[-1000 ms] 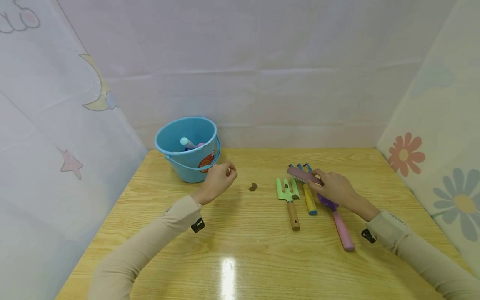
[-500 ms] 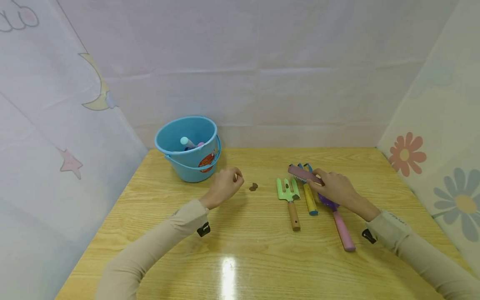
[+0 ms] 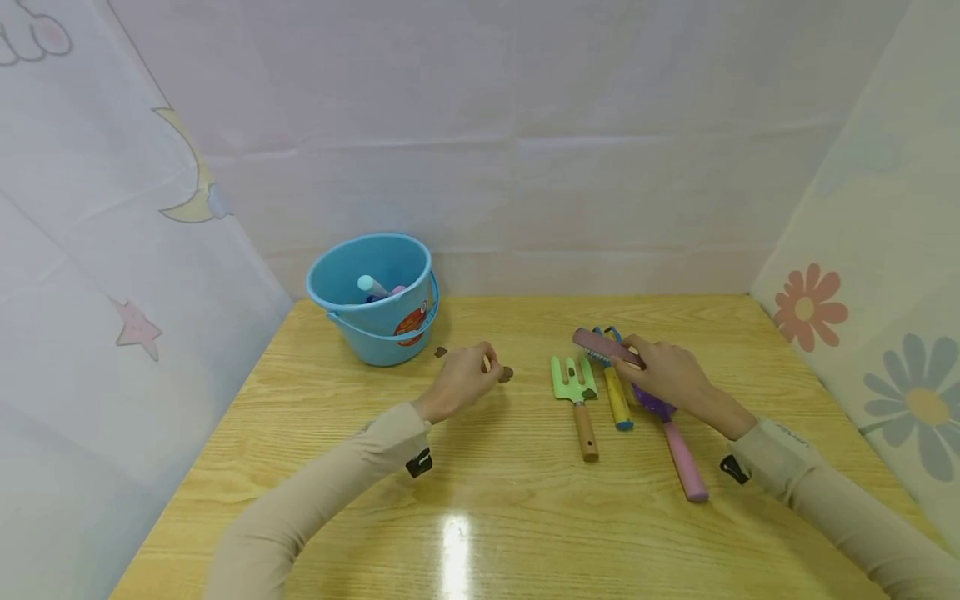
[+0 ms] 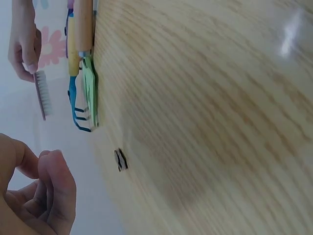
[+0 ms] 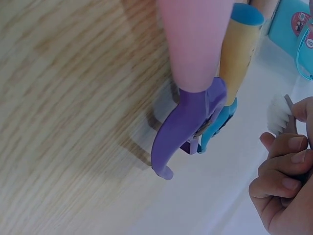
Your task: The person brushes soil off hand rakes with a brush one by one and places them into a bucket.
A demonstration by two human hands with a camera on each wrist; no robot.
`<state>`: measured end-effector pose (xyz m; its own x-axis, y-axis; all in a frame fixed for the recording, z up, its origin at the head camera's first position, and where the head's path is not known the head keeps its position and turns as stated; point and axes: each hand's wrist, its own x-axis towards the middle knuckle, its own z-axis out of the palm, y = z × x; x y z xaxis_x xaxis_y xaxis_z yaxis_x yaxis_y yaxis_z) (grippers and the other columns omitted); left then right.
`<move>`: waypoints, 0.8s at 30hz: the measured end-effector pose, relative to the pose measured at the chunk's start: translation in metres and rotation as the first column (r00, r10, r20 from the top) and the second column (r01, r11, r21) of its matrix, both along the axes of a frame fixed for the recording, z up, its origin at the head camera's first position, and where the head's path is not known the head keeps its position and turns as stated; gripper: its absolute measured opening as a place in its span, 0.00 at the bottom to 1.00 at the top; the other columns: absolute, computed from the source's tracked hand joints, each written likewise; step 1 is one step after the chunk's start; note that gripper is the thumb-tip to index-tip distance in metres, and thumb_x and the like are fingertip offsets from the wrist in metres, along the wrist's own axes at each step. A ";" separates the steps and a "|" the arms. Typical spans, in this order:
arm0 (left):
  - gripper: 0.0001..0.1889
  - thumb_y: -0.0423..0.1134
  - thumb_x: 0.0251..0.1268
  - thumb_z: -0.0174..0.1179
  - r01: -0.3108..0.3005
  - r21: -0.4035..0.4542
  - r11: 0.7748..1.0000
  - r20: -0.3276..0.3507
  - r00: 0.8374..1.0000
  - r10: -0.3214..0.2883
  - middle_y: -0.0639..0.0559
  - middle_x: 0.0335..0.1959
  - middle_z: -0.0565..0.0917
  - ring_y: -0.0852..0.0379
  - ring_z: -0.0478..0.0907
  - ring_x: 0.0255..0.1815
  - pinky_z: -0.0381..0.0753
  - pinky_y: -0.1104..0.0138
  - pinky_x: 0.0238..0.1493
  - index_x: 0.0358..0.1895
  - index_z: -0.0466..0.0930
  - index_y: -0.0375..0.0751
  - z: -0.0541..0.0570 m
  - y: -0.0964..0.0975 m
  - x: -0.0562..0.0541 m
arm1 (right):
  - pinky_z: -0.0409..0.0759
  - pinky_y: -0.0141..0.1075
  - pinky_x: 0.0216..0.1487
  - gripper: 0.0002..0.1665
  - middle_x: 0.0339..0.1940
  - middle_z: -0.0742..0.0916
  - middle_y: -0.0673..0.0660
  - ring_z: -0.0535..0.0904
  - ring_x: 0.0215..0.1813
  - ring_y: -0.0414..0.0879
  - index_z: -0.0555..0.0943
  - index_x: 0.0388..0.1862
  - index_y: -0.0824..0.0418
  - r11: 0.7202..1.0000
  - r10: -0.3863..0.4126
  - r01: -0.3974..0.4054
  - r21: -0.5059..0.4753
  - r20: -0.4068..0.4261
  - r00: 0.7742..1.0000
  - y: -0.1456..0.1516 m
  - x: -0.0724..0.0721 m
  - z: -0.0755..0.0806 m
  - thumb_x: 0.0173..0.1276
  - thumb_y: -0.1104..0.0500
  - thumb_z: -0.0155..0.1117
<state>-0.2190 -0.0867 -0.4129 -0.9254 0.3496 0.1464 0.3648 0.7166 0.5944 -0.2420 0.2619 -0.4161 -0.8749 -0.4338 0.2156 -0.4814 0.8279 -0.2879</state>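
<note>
My right hand (image 3: 670, 377) grips a mauve brush (image 3: 603, 346) with pale bristles, held over the tools at the right. Below it lie a blue-pronged hand rake with a yellow handle (image 3: 618, 400) and a purple-headed garden tool with a pink handle (image 3: 684, 462); the hand partly hides the purple head. Beside them rests a green hand fork (image 3: 574, 382) with a wooden handle and brown bits on it. My left hand (image 3: 459, 382) has its fingers curled, thumb meeting the index finger. No object shows in it in the left wrist view. Brown crumbs (image 4: 120, 160) lie just past its fingertips.
A blue bucket (image 3: 384, 333) stands at the back left of the wooden table (image 3: 510, 517), with a pale-ended handle (image 3: 367, 284) showing inside. Another brown bit (image 3: 440, 352) lies near its base. Printed cloth (image 3: 517, 167) hangs close behind and along both sides.
My left hand has moved right and slightly toward me, from in front of the bucket to the brown crumbs. A brown bit near the bucket has come into view. The right hand holds still.
</note>
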 end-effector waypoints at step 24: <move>0.10 0.41 0.73 0.54 0.093 0.003 0.996 0.247 0.965 -0.091 0.51 0.12 0.76 0.59 0.74 0.09 0.71 0.71 0.13 0.42 0.80 0.38 -0.019 0.037 0.006 | 0.57 0.31 0.13 0.24 0.09 0.67 0.45 0.58 0.11 0.38 0.79 0.51 0.70 1.000 0.011 -0.011 -0.009 -0.029 1.000 0.001 -0.001 -0.005 0.74 0.48 0.59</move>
